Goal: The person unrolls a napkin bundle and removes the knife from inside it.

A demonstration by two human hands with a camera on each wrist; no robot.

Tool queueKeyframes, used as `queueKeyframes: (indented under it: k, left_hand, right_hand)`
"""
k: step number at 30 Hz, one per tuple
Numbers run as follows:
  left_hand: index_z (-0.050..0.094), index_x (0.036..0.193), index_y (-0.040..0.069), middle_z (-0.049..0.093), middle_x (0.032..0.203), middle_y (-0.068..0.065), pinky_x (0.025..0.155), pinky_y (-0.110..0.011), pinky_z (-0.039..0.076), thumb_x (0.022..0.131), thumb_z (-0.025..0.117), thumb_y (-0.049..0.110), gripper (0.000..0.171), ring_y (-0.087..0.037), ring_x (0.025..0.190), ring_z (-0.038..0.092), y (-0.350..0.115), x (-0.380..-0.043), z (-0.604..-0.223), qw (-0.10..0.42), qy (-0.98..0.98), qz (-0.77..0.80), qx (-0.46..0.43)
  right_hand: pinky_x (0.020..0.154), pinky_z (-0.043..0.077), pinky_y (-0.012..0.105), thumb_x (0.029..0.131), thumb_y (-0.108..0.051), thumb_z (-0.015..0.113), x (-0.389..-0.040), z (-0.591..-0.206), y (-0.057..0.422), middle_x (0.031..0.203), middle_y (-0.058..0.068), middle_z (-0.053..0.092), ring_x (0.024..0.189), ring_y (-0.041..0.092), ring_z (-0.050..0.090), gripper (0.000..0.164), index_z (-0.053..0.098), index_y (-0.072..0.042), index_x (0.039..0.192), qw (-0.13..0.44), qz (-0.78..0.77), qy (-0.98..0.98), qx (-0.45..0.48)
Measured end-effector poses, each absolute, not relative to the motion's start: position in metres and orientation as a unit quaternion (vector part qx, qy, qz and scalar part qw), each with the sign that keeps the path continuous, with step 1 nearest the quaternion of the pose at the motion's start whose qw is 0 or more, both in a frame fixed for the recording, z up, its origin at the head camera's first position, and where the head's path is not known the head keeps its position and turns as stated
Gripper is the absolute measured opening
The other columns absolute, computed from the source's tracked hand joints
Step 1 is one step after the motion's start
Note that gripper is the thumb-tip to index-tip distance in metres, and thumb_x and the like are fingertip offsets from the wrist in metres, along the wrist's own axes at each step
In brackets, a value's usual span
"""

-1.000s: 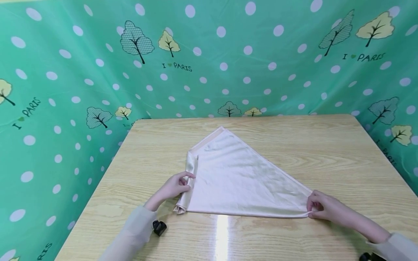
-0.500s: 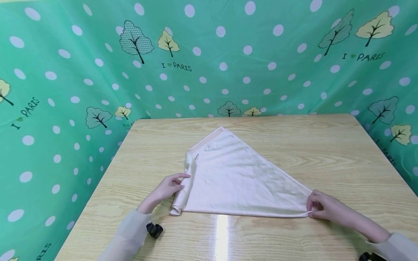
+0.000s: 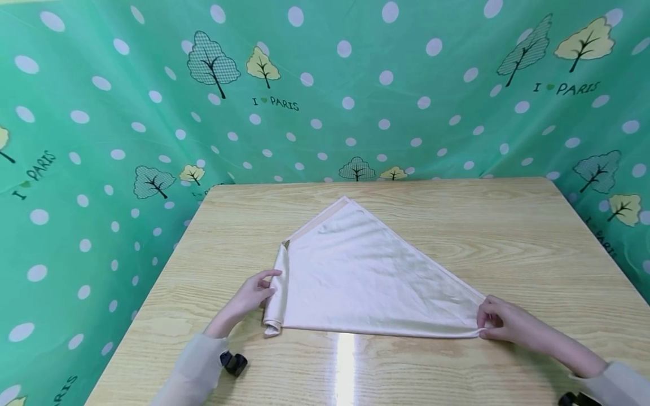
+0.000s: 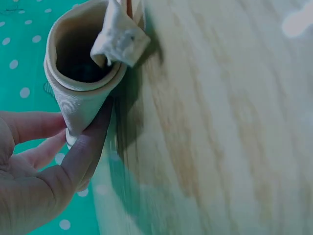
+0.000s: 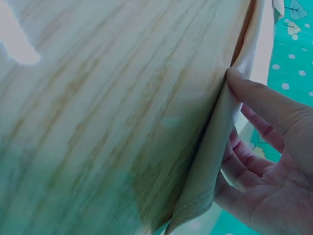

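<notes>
A cream, satiny cloth (image 3: 376,276) lies folded into a broad triangle on the wooden table, its peak pointing to the back. Its left end is wound into a roll (image 3: 279,287), which my left hand (image 3: 254,292) holds between thumb and fingers. In the left wrist view the roll's open end (image 4: 83,93) shows a hollow core, with a loose, stitched bit of cloth hanging over it. At the far right corner my right hand (image 3: 508,321) pinches the front edge. The right wrist view has the thumb pressing this edge (image 5: 212,142) above the curled fingers.
The wooden table (image 3: 431,372) extends around the cloth, with a bright light reflection at the front middle. Behind and beside it hangs a green curtain (image 3: 325,84) with white dots and trees. Black wrist devices (image 3: 233,363) sit at both sleeves.
My left hand has moved left with the roll, and more of the cloth lies flat to the roll's right. The right hand has stayed at its corner.
</notes>
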State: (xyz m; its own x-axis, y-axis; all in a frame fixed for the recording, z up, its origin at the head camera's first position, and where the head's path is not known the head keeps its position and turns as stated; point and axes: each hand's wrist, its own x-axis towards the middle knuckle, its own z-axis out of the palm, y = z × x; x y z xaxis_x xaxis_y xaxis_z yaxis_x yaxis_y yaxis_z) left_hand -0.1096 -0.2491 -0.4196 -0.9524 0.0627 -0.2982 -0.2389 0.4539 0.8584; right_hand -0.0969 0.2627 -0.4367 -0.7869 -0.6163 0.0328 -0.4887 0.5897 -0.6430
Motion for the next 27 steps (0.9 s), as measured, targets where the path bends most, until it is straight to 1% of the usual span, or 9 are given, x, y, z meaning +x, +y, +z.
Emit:
queueKeyframes:
  k: [6, 10, 15, 19, 23, 27]
  left_hand:
    - [0.041, 0.124, -0.006, 0.055, 0.084, -0.019, 0.061, -0.029, 0.049, 0.082, 0.046, -0.009, 0.043, -0.017, 0.069, 0.055, -0.254, -0.109, -0.423, 0.145, 0.843, 0.515, -0.047]
    - [0.041, 0.124, -0.007, 0.056, 0.086, -0.020, 0.060, -0.029, 0.048, 0.082, 0.048, -0.008, 0.043, -0.016, 0.069, 0.055, -0.255, -0.109, -0.423, 0.144, 0.847, 0.509, -0.044]
    - [0.043, 0.122, -0.008, 0.053, 0.083, -0.017, 0.057, -0.026, 0.047, 0.078, 0.052, -0.011, 0.045, -0.016, 0.068, 0.052, -0.256, -0.108, -0.423, 0.118, 0.860, 0.491, -0.072]
    - [0.045, 0.119, -0.011, 0.052, 0.083, -0.015, 0.059, -0.028, 0.050, 0.077, 0.053, -0.011, 0.042, -0.016, 0.070, 0.053, -0.259, -0.108, -0.423, 0.108, 0.862, 0.490, -0.079]
    - [0.050, 0.114, -0.007, 0.054, 0.086, -0.014, 0.062, -0.028, 0.049, 0.078, 0.056, -0.004, 0.037, -0.020, 0.075, 0.056, -0.262, -0.108, -0.419, 0.080, 0.886, 0.451, -0.069]
    - [0.056, 0.110, -0.002, 0.056, 0.085, -0.011, 0.061, -0.026, 0.045, 0.078, 0.060, 0.003, 0.032, -0.021, 0.076, 0.057, -0.262, -0.107, -0.414, 0.050, 0.916, 0.397, -0.030]
  right_hand:
    - [0.051, 0.031, 0.018, 0.072, -0.017, 0.070, -0.097, -0.436, 0.263, 0.074, -0.011, 0.039, 0.064, -0.002, 0.036, 0.018, 0.053, -0.020, 0.073, 0.106, -0.325, 0.888, -0.308]
    - [0.050, 0.031, 0.017, 0.072, -0.016, 0.070, -0.096, -0.436, 0.264, 0.074, -0.011, 0.039, 0.064, -0.002, 0.036, 0.018, 0.053, -0.020, 0.073, 0.103, -0.323, 0.889, -0.309]
    - [0.051, 0.031, 0.017, 0.071, -0.015, 0.071, -0.097, -0.437, 0.262, 0.074, -0.011, 0.039, 0.063, -0.001, 0.036, 0.019, 0.053, -0.019, 0.074, 0.095, -0.324, 0.885, -0.319]
    - [0.050, 0.030, 0.017, 0.071, -0.015, 0.071, -0.097, -0.438, 0.262, 0.074, -0.010, 0.038, 0.063, -0.001, 0.035, 0.019, 0.053, -0.018, 0.074, 0.093, -0.328, 0.883, -0.323]
    - [0.050, 0.030, 0.017, 0.071, -0.014, 0.071, -0.097, -0.437, 0.262, 0.073, -0.011, 0.038, 0.063, -0.001, 0.036, 0.019, 0.053, -0.019, 0.073, 0.092, -0.327, 0.885, -0.318]
    - [0.050, 0.031, 0.017, 0.070, -0.014, 0.071, -0.097, -0.436, 0.261, 0.073, -0.012, 0.038, 0.063, -0.001, 0.036, 0.020, 0.053, -0.020, 0.073, 0.091, -0.325, 0.886, -0.317]
